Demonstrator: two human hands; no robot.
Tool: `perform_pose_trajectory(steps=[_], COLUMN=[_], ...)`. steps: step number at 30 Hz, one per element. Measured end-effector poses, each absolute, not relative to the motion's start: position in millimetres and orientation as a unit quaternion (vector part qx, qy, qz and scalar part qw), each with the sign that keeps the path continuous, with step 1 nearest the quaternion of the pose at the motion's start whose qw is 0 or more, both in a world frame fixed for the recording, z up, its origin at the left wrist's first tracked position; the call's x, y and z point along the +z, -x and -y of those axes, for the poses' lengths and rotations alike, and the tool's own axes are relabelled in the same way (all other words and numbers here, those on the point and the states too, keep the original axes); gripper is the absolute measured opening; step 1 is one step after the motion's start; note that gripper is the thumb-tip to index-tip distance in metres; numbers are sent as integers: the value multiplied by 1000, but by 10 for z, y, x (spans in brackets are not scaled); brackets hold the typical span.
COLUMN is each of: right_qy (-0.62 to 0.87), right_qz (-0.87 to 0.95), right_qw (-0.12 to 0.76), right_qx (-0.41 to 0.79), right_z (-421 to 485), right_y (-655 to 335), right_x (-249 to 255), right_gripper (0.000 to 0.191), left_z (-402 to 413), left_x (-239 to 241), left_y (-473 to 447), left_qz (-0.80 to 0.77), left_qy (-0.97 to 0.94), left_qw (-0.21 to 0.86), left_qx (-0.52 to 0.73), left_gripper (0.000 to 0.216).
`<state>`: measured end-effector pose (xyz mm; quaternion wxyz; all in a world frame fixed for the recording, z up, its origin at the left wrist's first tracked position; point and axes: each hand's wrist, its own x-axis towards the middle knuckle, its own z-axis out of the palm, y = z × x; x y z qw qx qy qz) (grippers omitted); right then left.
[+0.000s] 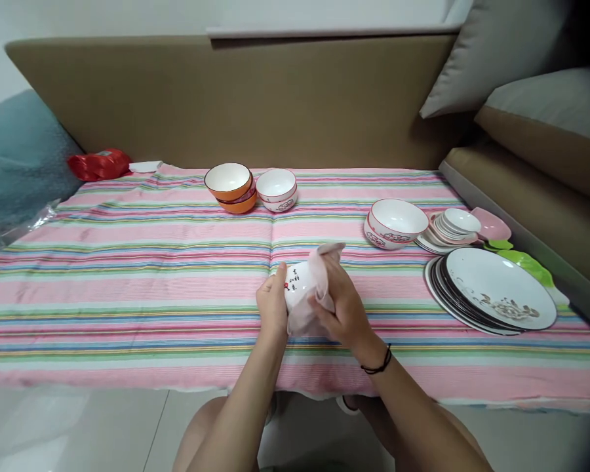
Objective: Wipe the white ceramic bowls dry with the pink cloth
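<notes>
A white bowl [296,280] with dark characters and a small red mark on its side is held up over the front of the striped cloth. My left hand [272,300] grips its left side, thumb along the outer wall. A pale pinkish cloth [309,314] covers the bowl's right part. My right hand [343,301] is closed on this cloth, pressing it to the bowl, and wears a dark cord at the wrist. The bowl's rim and inside are hidden by the hands and cloth.
Orange bowls [230,183] and white red-rimmed bowls [276,187] are stacked at the back. To the right stand more white bowls [396,219], small dishes [456,224], a plate stack [501,288] and a green leaf-shaped dish [526,263]. A red package [99,164] lies far left on the striped cloth [128,282].
</notes>
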<state>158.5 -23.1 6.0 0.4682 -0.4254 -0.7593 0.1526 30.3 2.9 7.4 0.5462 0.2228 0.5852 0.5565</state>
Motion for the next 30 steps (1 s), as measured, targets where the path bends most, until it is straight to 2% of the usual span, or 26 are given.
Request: perform_pose_trajectory(steps=[2,4,7,10,12,17,23,26,30], right_qy=[385,393,469,533,545,468,417,417,440], right_qz=[817,822,741,638,619,709,695,679,665], right_qw=[419,402,456,515,520,493,505,522,544], right_qx=[97,89,149,210,222,187,297,306,262], right_z=[246,250,228,200,194,197,183,189,167], right_y=[-1558,-1541,-1537,-1550,-1556,-1593,-1701,-1702,-1647], right_x=[74,75,47,9,3,64,137,146,122], right_gripper=[60,53,44,47,48,50,52,42,28], left_z=[9,33,65,104,118,65,-6,-17,-27], left_x=[55,39,55,108,143,185,176,142,119], left_y=[-299,-307,-326,-327,-305,-207,-171,-190,-211], left_qz=[-569,-558,-578,-577,-567,-542,-538,-537,-543], left_qy=[-260,-285,-317,-353,-379,-407,-377,-376,-388], left_qw=[535,525,503,516,522,539,544,529,513], left_qx=[568,577,559,526,512,500,521,538,540], left_gripper=[44,48,53,51,50,47,40,36,35])
